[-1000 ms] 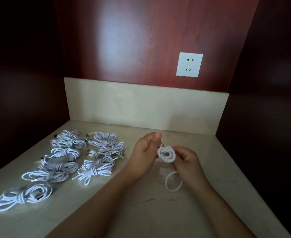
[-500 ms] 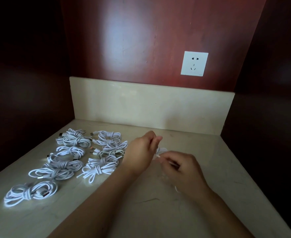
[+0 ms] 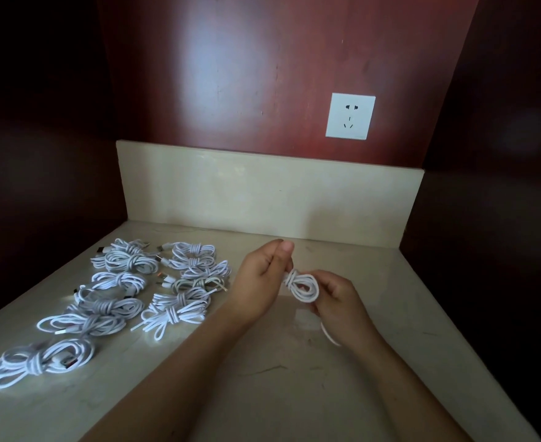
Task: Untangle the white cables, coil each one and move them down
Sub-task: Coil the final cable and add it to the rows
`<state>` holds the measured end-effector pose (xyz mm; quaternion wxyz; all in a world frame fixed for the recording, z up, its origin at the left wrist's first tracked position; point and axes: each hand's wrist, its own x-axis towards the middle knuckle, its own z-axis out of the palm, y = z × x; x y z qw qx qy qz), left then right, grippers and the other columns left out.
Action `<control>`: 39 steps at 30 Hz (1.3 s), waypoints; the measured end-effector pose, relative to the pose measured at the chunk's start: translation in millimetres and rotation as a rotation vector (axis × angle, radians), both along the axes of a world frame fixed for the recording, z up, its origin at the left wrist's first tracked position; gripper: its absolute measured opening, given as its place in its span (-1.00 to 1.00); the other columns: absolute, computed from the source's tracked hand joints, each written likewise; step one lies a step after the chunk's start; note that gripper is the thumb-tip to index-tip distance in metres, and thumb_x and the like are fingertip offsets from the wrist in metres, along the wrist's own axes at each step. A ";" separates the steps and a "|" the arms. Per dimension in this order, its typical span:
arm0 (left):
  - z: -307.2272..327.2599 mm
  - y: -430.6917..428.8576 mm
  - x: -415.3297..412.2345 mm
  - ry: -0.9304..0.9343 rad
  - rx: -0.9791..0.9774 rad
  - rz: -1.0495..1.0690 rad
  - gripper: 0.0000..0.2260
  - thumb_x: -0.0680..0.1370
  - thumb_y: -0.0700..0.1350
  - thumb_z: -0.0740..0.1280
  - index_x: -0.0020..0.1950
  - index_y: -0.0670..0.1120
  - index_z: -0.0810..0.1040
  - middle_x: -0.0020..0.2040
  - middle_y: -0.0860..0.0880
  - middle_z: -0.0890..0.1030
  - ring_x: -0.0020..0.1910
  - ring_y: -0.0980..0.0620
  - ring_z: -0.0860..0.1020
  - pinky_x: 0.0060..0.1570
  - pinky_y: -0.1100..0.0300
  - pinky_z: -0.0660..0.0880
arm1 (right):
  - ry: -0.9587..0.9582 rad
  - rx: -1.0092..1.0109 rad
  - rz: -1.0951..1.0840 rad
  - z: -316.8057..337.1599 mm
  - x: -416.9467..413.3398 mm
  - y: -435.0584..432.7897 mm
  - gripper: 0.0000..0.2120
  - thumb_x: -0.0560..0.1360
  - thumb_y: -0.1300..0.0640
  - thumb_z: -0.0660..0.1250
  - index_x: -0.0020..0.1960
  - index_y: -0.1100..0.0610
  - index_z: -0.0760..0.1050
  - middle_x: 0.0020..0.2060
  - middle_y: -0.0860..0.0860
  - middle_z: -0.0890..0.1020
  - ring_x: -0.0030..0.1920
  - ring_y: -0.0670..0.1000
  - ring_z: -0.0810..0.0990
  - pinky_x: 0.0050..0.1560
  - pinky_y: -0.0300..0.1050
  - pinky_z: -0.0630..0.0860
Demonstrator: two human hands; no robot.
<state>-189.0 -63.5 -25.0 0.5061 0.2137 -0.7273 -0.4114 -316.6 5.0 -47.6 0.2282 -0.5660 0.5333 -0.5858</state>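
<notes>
You're holding the white cable coil (image 3: 302,287) in the air just above the bench (image 3: 294,393), between both hands and to the right of the finished bundles (image 3: 119,298), which are lying in two rows on the bench's left side. My read is that it's light, soft and a bit springy, so the loops are likely going to pop open if the pinch slackens, and the smooth jacket may be slipping too. The best hold is across the gathered loops together, not on one strand. Your left hand (image 3: 259,282) is sitting higher, thumb pointing up, its fingers (image 3: 284,255) pinching the coil's left edge where the strands are bunching. Your right hand (image 3: 342,301) is sitting lower, fingers curling round the coil's right and lower side. A loose tail (image 3: 328,334) is hanging below that hand toward the bench, and I can't tell if it's touching.
</notes>
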 end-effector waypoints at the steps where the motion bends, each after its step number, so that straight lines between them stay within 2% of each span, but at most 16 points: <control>1: -0.1 -0.5 -0.6 0.008 0.019 0.003 -0.65 0.65 -0.01 0.16 -0.31 -0.09 0.39 -0.43 0.09 0.41 -0.43 0.18 0.37 -0.33 0.27 0.33 | 0.027 0.009 0.001 -0.1 1.0 0.1 -0.64 0.43 -0.01 0.28 -0.21 0.32 0.55 -0.49 -0.07 0.47 -0.44 -0.18 0.37 -0.34 -0.24 0.28; 2: 0.2 0.0 -1.1 0.018 0.043 0.002 -0.65 0.66 -0.02 0.16 -0.30 -0.10 0.39 -0.44 0.09 0.41 -0.44 0.17 0.37 -0.34 0.27 0.33 | 0.052 0.018 -0.006 0.0 1.7 0.4 -0.64 0.43 -0.01 0.26 -0.20 0.31 0.55 -0.50 -0.07 0.45 -0.46 -0.18 0.36 -0.35 -0.25 0.28; 4: 1.0 2.9 -3.1 0.055 0.094 -0.021 -0.67 0.67 -0.06 0.16 -0.27 -0.14 0.38 -0.44 0.02 0.41 -0.46 0.12 0.38 -0.38 0.29 0.34 | 0.078 0.061 -0.007 -0.4 3.8 1.8 -0.77 0.54 0.09 0.25 -0.19 0.16 0.59 -0.52 -0.07 0.45 -0.48 -0.18 0.37 -0.36 -0.29 0.30; 6: 1.8 5.8 -5.0 0.115 0.157 -0.039 -0.74 0.67 -0.11 0.16 -0.20 -0.15 0.36 -0.38 -0.04 0.40 -0.48 0.10 0.38 -0.46 0.29 0.34 | 0.129 0.110 -0.014 -2.1 7.3 2.2 -0.73 0.63 0.17 0.22 -0.19 0.04 0.59 -0.51 -0.06 0.45 -0.49 -0.18 0.38 -0.35 -0.28 0.32; 8: 0.2 3.9 -6.0 0.148 0.199 -0.006 -0.84 0.67 -0.14 0.17 -0.12 -0.09 0.36 -0.29 -0.01 0.40 -0.44 0.14 0.37 -0.49 0.31 0.34 | 0.216 0.137 -0.008 -4.9 10.1 1.7 -0.70 0.64 0.15 0.20 -0.20 -0.04 0.59 -0.52 -0.09 0.46 -0.48 -0.17 0.41 -0.33 -0.27 0.35; 12: -8.1 -5.6 -6.9 0.131 0.101 0.094 -0.95 0.60 -0.06 0.26 -0.01 0.04 0.38 -0.24 0.06 0.45 -0.38 0.20 0.39 -0.36 0.29 0.38 | 0.405 0.142 0.020 -6.2 15.4 4.5 -0.61 0.63 0.04 0.18 -0.31 -0.29 0.48 -0.50 -0.16 0.48 -0.43 -0.17 0.45 -0.28 -0.23 0.35; 14: -9.7 -7.9 -5.7 0.127 0.059 0.124 -0.92 0.59 -0.08 0.28 0.03 0.06 0.39 -0.25 0.09 0.46 -0.41 0.22 0.40 -0.33 0.31 0.38 | 0.505 0.138 0.054 -4.5 19.6 8.5 -0.67 0.60 -0.03 0.17 -0.31 -0.30 0.40 -0.47 -0.17 0.47 -0.42 -0.15 0.42 -0.31 -0.17 0.31; 17: -11.1 -11.9 -0.9 0.022 0.008 0.179 -0.85 0.62 -0.16 0.28 0.06 0.08 0.38 -0.26 0.16 0.48 -0.52 0.13 0.39 -0.44 0.17 0.40 | 0.592 0.119 0.087 -3.7 22.1 12.1 -0.64 0.59 0.06 0.21 -0.34 -0.24 0.34 -0.47 -0.15 0.43 -0.44 -0.14 0.37 -0.36 -0.17 0.25; 19: -11.2 -13.7 2.9 -0.061 -0.049 0.181 -0.84 0.62 -0.13 0.29 0.08 0.11 0.37 -0.26 0.18 0.48 -0.54 0.07 0.40 -0.51 0.12 0.41 | 0.576 0.053 0.090 -1.1 19.9 13.2 -0.72 0.58 0.02 0.20 -0.31 -0.15 0.36 -0.48 -0.09 0.39 -0.44 -0.11 0.34 -0.35 -0.08 0.28; 22: -10.3 -15.6 6.0 -0.177 -0.164 0.195 -0.84 0.61 -0.10 0.30 0.06 0.16 0.39 -0.32 0.13 0.49 -0.46 0.08 0.47 -0.38 0.14 0.44 | 0.495 -0.010 0.017 4.1 11.8 13.7 -0.71 0.56 -0.13 0.21 -0.23 0.01 0.47 -0.45 -0.06 0.44 -0.40 -0.04 0.41 -0.30 0.03 0.40; 25: -9.7 -13.4 3.2 -0.279 -0.246 0.142 -0.91 0.62 -0.09 0.27 0.10 0.05 0.49 -0.27 0.06 0.54 -0.41 0.13 0.48 -0.28 0.21 0.41 | 0.338 -0.019 -0.089 10.5 0.5 15.7 -0.83 0.50 -0.09 0.27 -0.16 -0.07 0.59 -0.31 -0.16 0.64 -0.29 -0.11 0.59 -0.18 0.01 0.53; 27: -9.1 -10.5 0.0 -0.284 -0.265 0.081 -0.89 0.62 -0.08 0.23 0.11 0.05 0.50 -0.28 0.02 0.54 -0.40 0.11 0.44 -0.29 0.23 0.37 | 0.274 -0.047 -0.166 13.2 -4.1 16.1 -0.86 0.47 -0.09 0.31 -0.15 -0.07 0.59 -0.32 -0.14 0.64 -0.30 -0.08 0.59 -0.21 0.02 0.53; 31: -7.0 -2.1 -5.3 -0.089 -0.143 -0.116 -0.90 0.63 -0.04 0.17 0.08 0.06 0.47 -0.38 0.11 0.42 -0.41 0.15 0.35 -0.35 0.26 0.32 | 0.048 -0.089 -0.179 16.4 -11.6 13.4 -0.90 0.48 0.18 0.45 -0.21 0.08 0.60 -0.43 0.04 0.54 -0.39 0.00 0.47 -0.30 -0.10 0.42; 34: -3.5 4.5 -6.6 0.070 -0.014 -0.174 -0.89 0.66 -0.13 0.13 0.11 -0.07 0.42 -0.40 0.13 0.42 -0.46 0.19 0.32 -0.42 0.34 0.30 | -0.065 -0.048 -0.121 14.0 -15.9 10.0 -0.92 0.51 0.24 0.41 -0.17 0.21 0.61 -0.29 0.23 0.62 -0.28 0.02 0.53 -0.21 -0.13 0.44; 36: 0.4 7.9 -7.5 0.137 0.083 -0.165 -0.89 0.69 -0.22 0.09 0.10 -0.07 0.38 -0.37 0.11 0.42 -0.48 0.19 0.30 -0.49 0.36 0.27 | -0.073 -0.015 -0.113 10.4 -15.1 7.9 -0.89 0.53 0.28 0.36 -0.15 0.22 0.62 -0.31 0.12 0.66 -0.29 -0.06 0.56 -0.23 -0.17 0.46; 39: 2.1 10.0 -8.9 0.182 0.176 -0.137 -0.84 0.68 -0.28 0.06 0.09 -0.04 0.35 -0.32 0.07 0.41 -0.48 0.19 0.30 -0.51 0.35 0.25 | -0.012 0.014 -0.112 5.7 -11.8 7.8 -0.77 0.54 0.36 0.30 -0.18 0.11 0.61 -0.48 -0.11 0.56 -0.48 -0.20 0.43 -0.39 -0.30 0.34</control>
